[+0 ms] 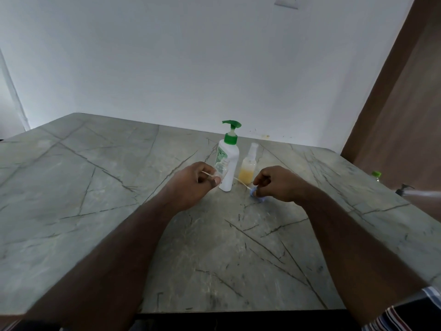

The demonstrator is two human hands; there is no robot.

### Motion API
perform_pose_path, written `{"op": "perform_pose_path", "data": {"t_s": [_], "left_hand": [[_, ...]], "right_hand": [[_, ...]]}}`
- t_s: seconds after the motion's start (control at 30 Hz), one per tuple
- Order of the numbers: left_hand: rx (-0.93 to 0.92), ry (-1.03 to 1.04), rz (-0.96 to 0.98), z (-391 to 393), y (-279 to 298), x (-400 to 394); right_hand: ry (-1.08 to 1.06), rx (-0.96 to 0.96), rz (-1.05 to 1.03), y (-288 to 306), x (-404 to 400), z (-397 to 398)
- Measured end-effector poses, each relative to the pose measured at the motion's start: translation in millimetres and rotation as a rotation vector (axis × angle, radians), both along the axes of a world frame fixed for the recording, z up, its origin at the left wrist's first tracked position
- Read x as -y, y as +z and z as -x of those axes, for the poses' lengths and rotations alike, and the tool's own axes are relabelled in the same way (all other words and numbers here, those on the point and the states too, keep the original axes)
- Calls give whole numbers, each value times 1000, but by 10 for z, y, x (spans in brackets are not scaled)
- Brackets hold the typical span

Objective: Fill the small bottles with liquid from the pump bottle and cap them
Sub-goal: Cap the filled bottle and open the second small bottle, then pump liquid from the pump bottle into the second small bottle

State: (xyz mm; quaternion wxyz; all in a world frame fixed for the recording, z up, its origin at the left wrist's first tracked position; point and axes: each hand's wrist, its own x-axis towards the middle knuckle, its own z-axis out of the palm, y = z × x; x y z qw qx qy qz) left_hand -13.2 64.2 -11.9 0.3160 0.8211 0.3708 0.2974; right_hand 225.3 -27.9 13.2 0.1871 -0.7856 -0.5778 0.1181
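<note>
A white pump bottle [228,161] with a green pump head stands upright on the grey marble table [95,187]. Just to its right stands a small clear spray bottle [248,167], capped and partly full of yellow liquid. My left hand [193,181] grips a small empty clear bottle [220,169], uncapped, in front of the pump bottle's left side. My right hand [278,183] pinches a small blue cap [256,195] low over the table; a thin pale tube [242,182] runs from it toward the spray bottle.
A brown wooden panel [405,115] rises at the right. Beyond the table's right edge are a green-capped bottle [376,175] and a dark pump head [404,188]. A white wall stands behind the table.
</note>
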Motion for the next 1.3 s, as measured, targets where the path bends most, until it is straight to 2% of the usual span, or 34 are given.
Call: {"op": "perform_pose_path", "data": {"t_s": [0.07,0.13,0.23,0.3,0.53,0.63,0.77,0.83,0.9,0.97,1.07,1.2,1.3], "left_hand": [[22,12,0,5,-2,-9],[55,25,-8,4,-7,-22],[108,36,1,-4,6,-26],[143,38,41,-7,15,-35],[252,89,121,15,51,-76],[262,87,120,-11,52,-94],[261,80,123,-38,21,-125],[264,80,117,-42,10,-136],[269,86,114,-48,4,-145],[265,83,116,-56,7,-143],[255,75,116,-64,3,-135],[253,74,111,-53,3,-132],[244,72,110,-48,1,-131]], "right_hand": [[-12,-28,-46,10,-4,-1],[-36,-98,-183,64,2,17],[-23,-357,-465,267,-11,135],[17,-473,-566,405,-89,235],[235,-476,-477,362,-445,520],[239,-496,-514,220,-502,518],[271,-425,-562,155,-517,440],[205,-507,-709,200,-469,338],[16,-587,-885,222,-402,162],[-182,-484,-929,161,-346,-28],[-314,-346,-713,60,-289,-229],[-150,-253,-184,-35,-191,-327],[-52,-214,-30,-117,-155,-338]]}}
